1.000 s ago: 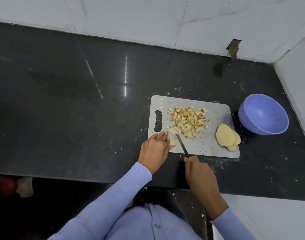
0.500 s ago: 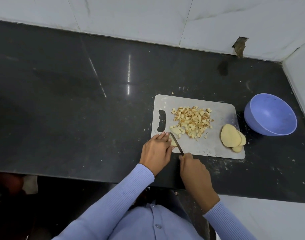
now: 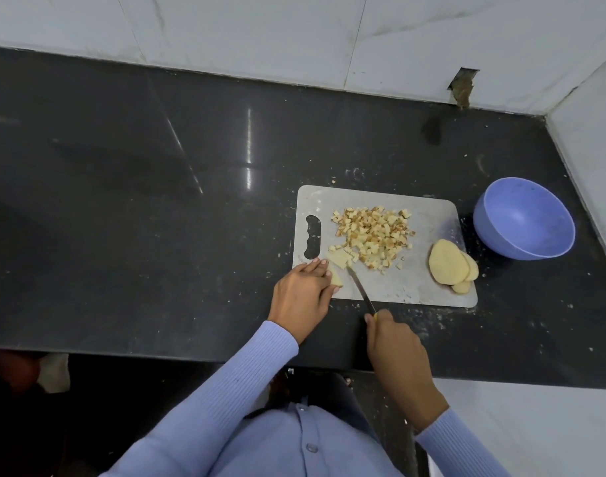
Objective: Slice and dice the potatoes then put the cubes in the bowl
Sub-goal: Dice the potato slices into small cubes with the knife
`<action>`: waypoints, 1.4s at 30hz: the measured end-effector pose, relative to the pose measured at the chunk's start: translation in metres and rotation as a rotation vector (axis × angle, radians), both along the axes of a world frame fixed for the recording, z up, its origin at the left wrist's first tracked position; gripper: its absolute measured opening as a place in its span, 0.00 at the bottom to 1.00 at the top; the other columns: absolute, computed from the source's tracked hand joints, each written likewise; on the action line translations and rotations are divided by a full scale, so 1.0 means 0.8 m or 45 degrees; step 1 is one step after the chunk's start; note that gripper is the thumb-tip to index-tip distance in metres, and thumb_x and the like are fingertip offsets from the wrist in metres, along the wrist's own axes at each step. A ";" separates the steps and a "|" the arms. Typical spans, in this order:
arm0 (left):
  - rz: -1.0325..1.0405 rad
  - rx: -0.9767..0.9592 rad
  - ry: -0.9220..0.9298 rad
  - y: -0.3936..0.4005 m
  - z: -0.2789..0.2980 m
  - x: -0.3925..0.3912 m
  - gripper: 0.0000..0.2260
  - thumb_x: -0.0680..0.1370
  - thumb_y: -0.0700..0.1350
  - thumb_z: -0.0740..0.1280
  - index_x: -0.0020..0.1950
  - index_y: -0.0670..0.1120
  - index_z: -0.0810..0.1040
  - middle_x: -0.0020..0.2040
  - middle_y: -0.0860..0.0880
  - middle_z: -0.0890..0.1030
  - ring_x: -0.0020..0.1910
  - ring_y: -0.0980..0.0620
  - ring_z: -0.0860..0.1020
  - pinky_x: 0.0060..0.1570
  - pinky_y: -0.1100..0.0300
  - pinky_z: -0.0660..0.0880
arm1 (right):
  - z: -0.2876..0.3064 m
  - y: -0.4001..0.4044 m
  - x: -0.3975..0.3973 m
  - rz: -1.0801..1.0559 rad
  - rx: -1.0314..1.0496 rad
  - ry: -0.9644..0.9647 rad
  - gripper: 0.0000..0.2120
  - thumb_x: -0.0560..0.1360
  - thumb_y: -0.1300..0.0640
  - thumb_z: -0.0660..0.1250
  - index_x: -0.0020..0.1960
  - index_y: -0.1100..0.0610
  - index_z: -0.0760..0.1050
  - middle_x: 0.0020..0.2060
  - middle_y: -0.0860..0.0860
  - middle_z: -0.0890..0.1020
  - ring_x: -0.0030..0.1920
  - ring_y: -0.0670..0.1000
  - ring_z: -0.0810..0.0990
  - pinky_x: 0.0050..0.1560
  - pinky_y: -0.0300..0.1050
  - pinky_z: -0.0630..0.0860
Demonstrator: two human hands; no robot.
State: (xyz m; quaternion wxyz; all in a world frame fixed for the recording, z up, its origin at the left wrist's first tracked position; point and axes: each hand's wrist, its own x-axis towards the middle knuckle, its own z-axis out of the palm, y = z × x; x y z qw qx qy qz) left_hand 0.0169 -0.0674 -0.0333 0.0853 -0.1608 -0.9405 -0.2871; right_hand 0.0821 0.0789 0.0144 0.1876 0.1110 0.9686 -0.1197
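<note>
**Fingers way too close to that blade, plus a few other ways this goes sideways**

We're mid-dice here. Our left hand (image 3: pixel 303 287) is pressing down on a potato piece (image 3: pixel 336 270) at the near-left corner of the cutting board (image 3: pixel 429 215), fingers mostly straight, fingertips (image 3: pixel 317 261) laid over the piece instead of tucked back. Our right hand (image 3: pixel 396 346) is wrapped around the handle of the knife (image 3: pixel 360 287), and the blade tip sits right at the edge of that piece, just beside our left hand.

What we'd worry about:

- Flat fingers next to a moving blade. If the knife skids off the wet cut face, it heads straight for those fingertips.
- The piece is small and sits near the board's front-left edge. One hard chop could shoot it off onto the counter (image 3: pixel 157 201).
- The board looks like it's lying bare on the glossy counter, so it may slide if we push sideways.
- The pile of cubes (image 3: pixel 372 235) is touching our working area. We could easily knock cubes off the board or chop them again.

The slices (image 3: pixel 449 263) are stacked at the right end of the board, not yet diced. The bowl (image 3: pixel 525 218) sits just past that end on the counter, with nothing in it. Since it's off the board, scraping cubes across the gap will probably spill some, so we'd pull it closer first.
</note>
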 end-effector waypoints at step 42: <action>0.049 -0.016 0.112 -0.012 -0.006 0.015 0.10 0.75 0.49 0.66 0.45 0.46 0.86 0.53 0.47 0.83 0.58 0.48 0.79 0.60 0.55 0.73 | 0.005 -0.011 -0.002 0.072 -0.153 0.149 0.16 0.82 0.46 0.47 0.43 0.54 0.64 0.33 0.48 0.72 0.34 0.51 0.72 0.34 0.45 0.67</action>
